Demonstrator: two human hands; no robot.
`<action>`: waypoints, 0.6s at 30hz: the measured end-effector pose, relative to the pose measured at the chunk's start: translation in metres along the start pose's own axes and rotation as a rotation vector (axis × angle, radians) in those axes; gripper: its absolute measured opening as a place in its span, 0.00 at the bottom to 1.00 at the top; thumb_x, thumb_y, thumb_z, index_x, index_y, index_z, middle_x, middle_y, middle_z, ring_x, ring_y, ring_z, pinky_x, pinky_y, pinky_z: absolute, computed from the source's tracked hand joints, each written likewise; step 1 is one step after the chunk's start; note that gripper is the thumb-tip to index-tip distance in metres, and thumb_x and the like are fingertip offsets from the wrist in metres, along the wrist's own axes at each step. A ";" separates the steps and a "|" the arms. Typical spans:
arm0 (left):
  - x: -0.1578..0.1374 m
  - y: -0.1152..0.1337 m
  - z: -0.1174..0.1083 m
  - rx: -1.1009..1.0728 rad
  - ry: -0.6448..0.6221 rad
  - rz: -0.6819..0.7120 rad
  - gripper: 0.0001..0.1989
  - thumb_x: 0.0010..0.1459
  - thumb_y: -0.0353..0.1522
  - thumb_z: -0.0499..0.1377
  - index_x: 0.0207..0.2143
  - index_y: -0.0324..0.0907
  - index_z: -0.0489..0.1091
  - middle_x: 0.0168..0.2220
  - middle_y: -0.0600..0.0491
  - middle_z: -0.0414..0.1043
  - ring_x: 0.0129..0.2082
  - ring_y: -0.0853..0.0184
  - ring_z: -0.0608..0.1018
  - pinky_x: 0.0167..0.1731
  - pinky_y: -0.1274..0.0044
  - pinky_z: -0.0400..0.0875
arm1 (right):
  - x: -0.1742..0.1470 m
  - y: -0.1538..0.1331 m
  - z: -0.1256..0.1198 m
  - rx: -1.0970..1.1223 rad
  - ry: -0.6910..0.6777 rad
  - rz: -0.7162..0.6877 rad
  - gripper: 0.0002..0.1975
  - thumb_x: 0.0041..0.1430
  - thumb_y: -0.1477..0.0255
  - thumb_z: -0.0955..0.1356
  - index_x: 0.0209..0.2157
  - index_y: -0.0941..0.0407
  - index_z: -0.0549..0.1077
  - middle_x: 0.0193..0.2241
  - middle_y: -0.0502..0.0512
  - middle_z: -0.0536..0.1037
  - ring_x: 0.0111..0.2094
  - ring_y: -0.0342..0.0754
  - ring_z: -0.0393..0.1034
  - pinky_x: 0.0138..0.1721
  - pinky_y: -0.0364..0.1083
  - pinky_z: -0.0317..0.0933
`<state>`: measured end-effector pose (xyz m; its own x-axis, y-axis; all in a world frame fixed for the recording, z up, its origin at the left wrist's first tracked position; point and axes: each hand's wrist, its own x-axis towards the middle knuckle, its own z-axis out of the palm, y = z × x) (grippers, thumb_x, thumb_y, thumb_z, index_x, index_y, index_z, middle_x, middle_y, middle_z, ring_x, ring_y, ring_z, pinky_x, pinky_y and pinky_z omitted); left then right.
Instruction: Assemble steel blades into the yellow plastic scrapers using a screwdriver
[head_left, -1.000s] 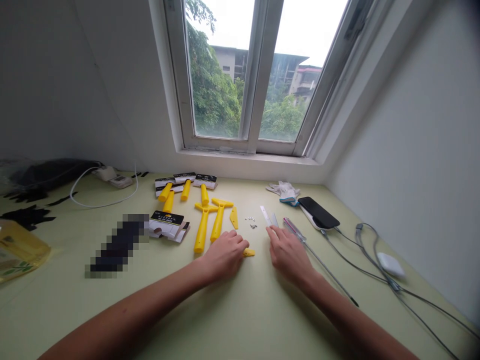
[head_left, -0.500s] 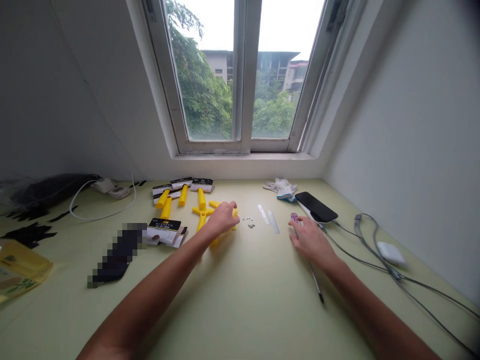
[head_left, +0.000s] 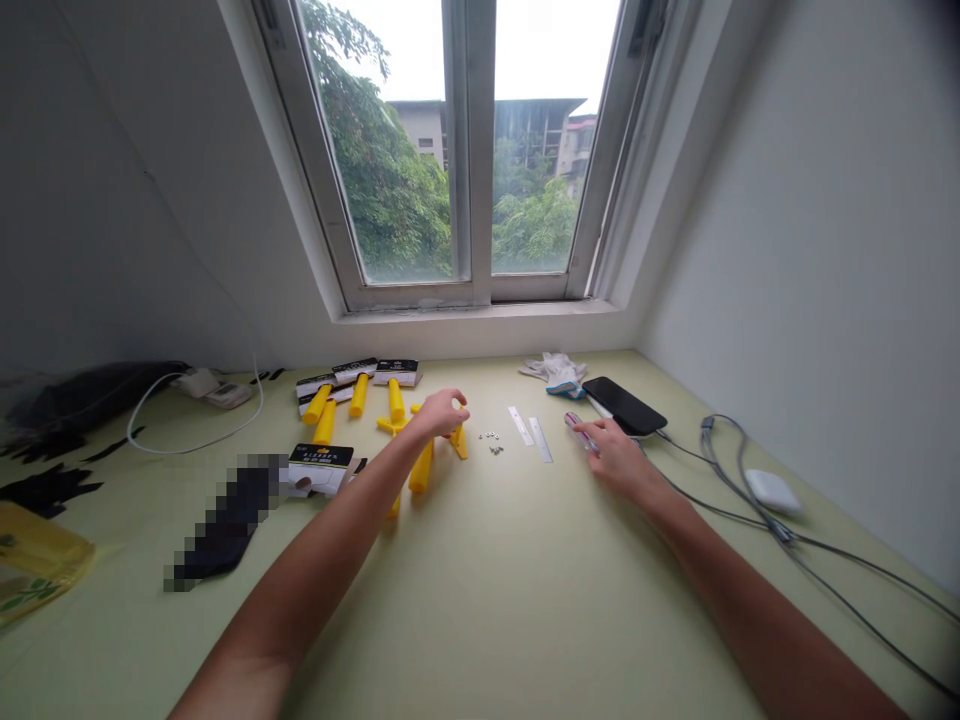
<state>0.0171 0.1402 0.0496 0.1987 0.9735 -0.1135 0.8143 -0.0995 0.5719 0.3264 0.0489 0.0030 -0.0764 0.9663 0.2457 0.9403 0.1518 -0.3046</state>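
My left hand (head_left: 442, 414) hovers over the yellow plastic parts, its fingers curved with a gap between thumb and forefinger and nothing seen in it. Just beneath its fingertips is a small yellow piece (head_left: 459, 444); whether they touch it I cannot tell. A yellow handle (head_left: 421, 470) lies under the wrist. On the right, my right hand (head_left: 619, 458) is closed around a screwdriver (head_left: 576, 424) with a purplish, clear handle; its shaft is hidden. Between the hands lie small nuts (head_left: 490, 435), screws (head_left: 496, 450) and two flat metal blades (head_left: 520, 425).
Yellow handles with black-and-white cards (head_left: 396, 372) lie at the back left, near another card packet (head_left: 321, 466). White gloves (head_left: 559, 370), a phone (head_left: 624, 405), grey cables (head_left: 750, 505) and a white case (head_left: 772, 490) occupy the right. A yellow bag (head_left: 37, 560) sits far left.
My left hand has risen slightly off the small yellow piece. My right hand has closed on the screwdriver and turned it, so the shaft no longer shows. The view has shifted slightly.
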 end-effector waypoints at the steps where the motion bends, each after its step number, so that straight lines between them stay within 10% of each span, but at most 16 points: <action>1: 0.002 -0.002 -0.003 -0.042 -0.023 0.000 0.15 0.54 0.29 0.55 0.44 0.41 0.70 0.36 0.49 0.75 0.32 0.69 0.78 0.30 0.80 0.72 | 0.000 0.001 0.001 0.002 0.003 -0.008 0.23 0.54 0.79 0.61 0.52 0.56 0.70 0.47 0.61 0.69 0.40 0.49 0.70 0.46 0.45 0.62; 18: -0.023 0.003 0.010 0.330 -0.005 0.117 0.09 0.48 0.37 0.63 0.29 0.41 0.75 0.37 0.45 0.75 0.41 0.58 0.76 0.40 0.75 0.68 | -0.003 -0.009 -0.005 -0.031 -0.035 -0.024 0.22 0.54 0.80 0.60 0.50 0.57 0.71 0.48 0.61 0.69 0.45 0.51 0.70 0.49 0.47 0.61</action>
<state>0.0208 0.1151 0.0456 0.3032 0.9506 -0.0666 0.9180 -0.2727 0.2879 0.3200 0.0431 0.0100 -0.1097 0.9693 0.2199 0.9480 0.1686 -0.2701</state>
